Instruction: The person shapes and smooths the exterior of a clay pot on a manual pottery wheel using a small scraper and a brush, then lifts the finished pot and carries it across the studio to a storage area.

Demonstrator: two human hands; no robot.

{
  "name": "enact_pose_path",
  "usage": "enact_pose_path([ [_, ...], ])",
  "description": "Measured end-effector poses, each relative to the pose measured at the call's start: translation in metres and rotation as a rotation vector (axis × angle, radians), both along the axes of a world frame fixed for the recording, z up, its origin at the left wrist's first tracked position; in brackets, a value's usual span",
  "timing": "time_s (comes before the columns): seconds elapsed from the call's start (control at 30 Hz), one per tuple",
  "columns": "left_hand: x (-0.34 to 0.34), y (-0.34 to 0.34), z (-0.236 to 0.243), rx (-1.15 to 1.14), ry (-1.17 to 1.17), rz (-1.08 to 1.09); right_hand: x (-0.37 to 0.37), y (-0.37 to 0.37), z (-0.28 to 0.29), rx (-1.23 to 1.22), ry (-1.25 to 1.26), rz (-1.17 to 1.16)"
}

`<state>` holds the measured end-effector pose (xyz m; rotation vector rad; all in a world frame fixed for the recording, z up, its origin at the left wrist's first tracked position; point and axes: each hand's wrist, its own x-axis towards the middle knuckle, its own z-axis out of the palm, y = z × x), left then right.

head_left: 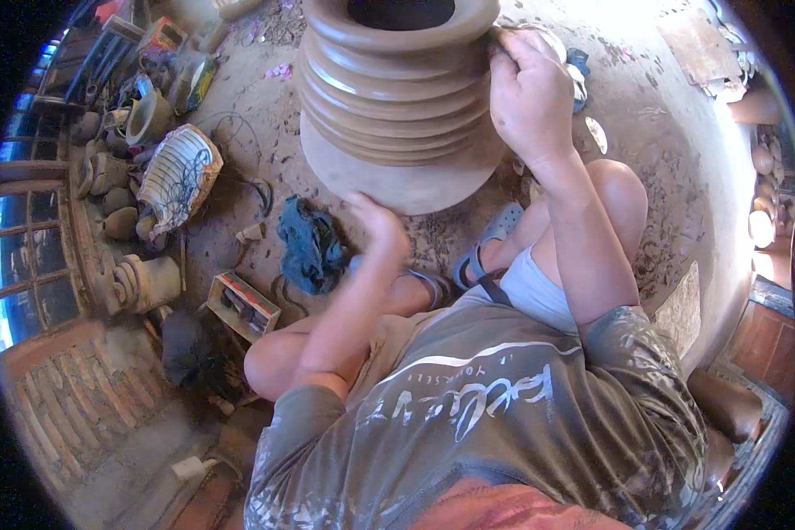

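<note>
A large ribbed pot of wet brown clay (pixel 396 102), with a wide rolled rim and a dark open mouth, stands upright on a round pale wheel disc (pixel 406 190). My right hand (pixel 532 93) is closed at the pot's right side, just below the rim. Its fingers are curled inward, and whatever they hold is hidden. At the near edge of the disc is my left hand (pixel 382 231), smeared by motion. Its fingertips reach the disc's edge, but how they are held does not show clearly.
A dark teal cloth (pixel 311 246) lies on the floor left of the wheel, near a small open box (pixel 243 305). Clay pots (pixel 150 117) and a ribbed tray-like piece (pixel 181 177) crowd the left side. Pinkish scraps (pixel 279 71) lie beyond.
</note>
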<state>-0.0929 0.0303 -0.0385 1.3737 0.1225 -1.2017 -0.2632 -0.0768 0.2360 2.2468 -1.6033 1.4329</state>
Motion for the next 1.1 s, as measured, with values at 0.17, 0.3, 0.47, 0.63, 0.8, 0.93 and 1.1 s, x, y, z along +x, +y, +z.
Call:
enact_pose_path([
  [0.17, -0.077, 0.063, 0.025, 0.107, 0.224, -0.628, 0.000, -0.003, -0.007, 0.003, -0.041, 0.028],
  [0.3, 0.002, 0.011, 0.027, -0.187, 0.180, -0.141, 0.000, 0.000, -0.004, -0.038, -0.010, 0.018],
  [0.47, -0.010, 0.010, 0.006, -0.027, 0.038, -0.150, 0.002, 0.005, -0.003, -0.027, -0.038, 0.037],
  [0.63, -0.084, 0.072, 0.016, 0.053, 0.228, -0.654, 0.000, 0.004, -0.005, -0.006, -0.047, 0.039],
  [0.8, 0.012, -0.001, 0.040, -0.209, 0.166, -0.137, -0.014, 0.002, -0.007, -0.031, 0.004, 0.004],
  [0.93, -0.036, 0.023, 0.003, -0.065, -0.074, -0.077, -0.008, -0.001, -0.009, -0.044, -0.023, 0.018],
  [1.1, -0.074, 0.070, 0.011, 0.195, 0.324, -0.585, -0.002, 0.000, -0.006, -0.034, -0.045, 0.050],
])
